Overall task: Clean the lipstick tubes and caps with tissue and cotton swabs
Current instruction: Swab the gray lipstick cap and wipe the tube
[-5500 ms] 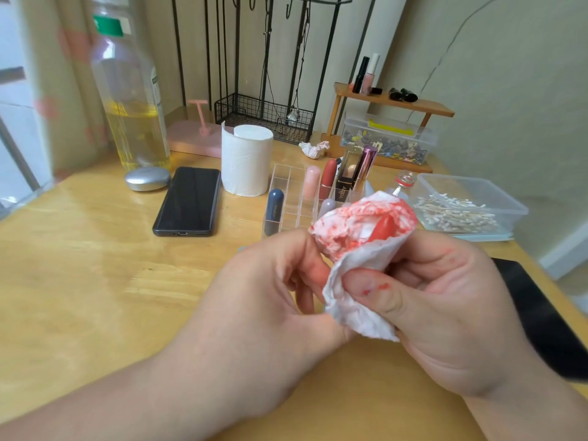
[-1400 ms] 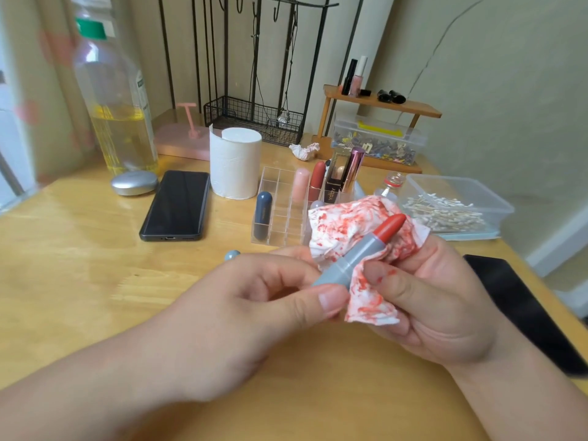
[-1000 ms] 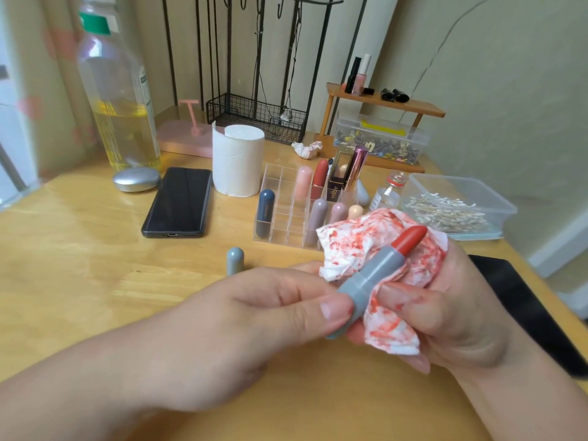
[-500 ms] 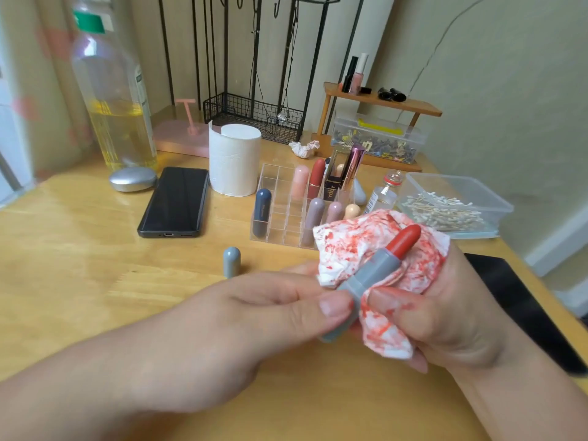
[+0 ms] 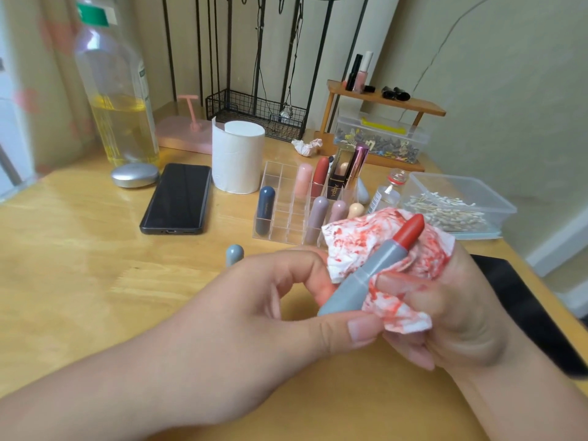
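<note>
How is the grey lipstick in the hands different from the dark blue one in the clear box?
The grey lipstick has no cap, so its red tip shows; the dark blue lipstick is capped. The grey lipstick is tilted, pinched by the left hand against the stained tissue in the right hand; the dark blue lipstick stands upright in the clear box. Both are rounded tubes.
</note>
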Demonstrator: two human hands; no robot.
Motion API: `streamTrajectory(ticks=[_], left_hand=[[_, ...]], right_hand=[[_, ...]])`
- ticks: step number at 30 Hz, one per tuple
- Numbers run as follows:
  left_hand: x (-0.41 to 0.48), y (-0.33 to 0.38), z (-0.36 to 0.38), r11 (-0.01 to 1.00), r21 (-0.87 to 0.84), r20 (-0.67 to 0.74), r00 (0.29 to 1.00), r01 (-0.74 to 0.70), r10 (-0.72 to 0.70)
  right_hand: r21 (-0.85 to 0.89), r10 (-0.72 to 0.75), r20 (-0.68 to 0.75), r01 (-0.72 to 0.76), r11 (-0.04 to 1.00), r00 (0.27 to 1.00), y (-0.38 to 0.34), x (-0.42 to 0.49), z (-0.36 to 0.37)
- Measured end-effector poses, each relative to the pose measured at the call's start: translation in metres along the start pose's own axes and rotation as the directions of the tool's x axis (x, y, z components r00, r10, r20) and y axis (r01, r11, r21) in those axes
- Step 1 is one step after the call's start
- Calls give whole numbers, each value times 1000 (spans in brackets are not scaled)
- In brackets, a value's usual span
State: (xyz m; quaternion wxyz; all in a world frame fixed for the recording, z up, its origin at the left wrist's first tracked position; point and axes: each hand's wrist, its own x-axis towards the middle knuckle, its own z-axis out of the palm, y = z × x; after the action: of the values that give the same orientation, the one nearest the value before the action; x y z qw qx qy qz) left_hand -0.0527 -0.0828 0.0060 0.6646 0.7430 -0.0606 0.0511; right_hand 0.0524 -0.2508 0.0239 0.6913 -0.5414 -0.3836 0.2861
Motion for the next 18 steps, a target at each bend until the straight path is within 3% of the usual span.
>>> streamTrajectory(ticks=[3,9,12,15,18], left_hand=[[-1,-1,-2,995,-99,113,993,33,-21],[4,-6,-7,977,-201,182,982,78,-41],[6,-1,-10,971,-219,254,966,98,-40],[6,-2,-12,975,-200,246,968,96,-45],[6,-4,-8,997,-77,135,991,21,-11]], right_hand=[[151,-9,69,-1,989,998,3,1,-8],[173,-24,61,13,985,998,9,1,-14],[200,-53,160,20,980,986,4,1,-13],[236,-34,164,-6,972,986,2,1,-11],[229,-50,98,27,973,994,5,1,-12]])
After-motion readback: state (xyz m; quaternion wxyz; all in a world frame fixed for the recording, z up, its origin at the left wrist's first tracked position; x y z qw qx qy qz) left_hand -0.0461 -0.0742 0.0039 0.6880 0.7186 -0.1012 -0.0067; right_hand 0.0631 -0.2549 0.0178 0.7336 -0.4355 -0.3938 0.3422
